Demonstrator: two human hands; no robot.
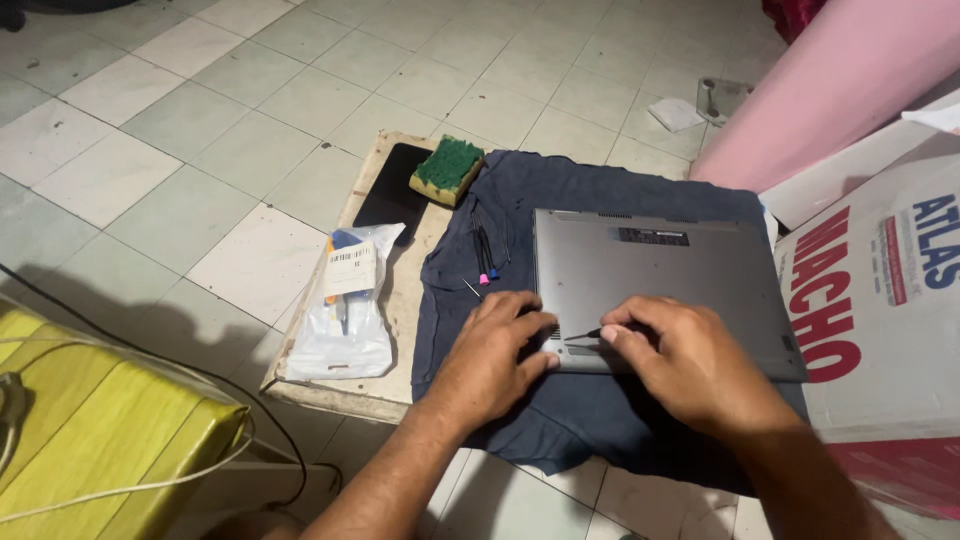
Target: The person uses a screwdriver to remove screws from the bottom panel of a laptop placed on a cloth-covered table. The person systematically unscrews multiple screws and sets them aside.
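Note:
A grey laptop [660, 280] lies bottom-up on a dark blue cloth [470, 270] spread over a low board [405, 300]. My right hand [690, 365] grips a thin black screwdriver [583, 335], its tip on the laptop's near left edge. Beside it, my left hand [495, 355] rests flat, with its fingers pressing on the laptop's near left corner. Small tools with pink and blue handles [486, 258] lie on the cloth left of the laptop.
A green and yellow sponge [447, 170] and a black slab [392, 195] sit at the board's far end. A clear plastic bag [345, 300] lies on its left. A cardboard box [880, 290] stands right, a yellow box [90, 440] with cables left, and a pink roll [830, 90] behind.

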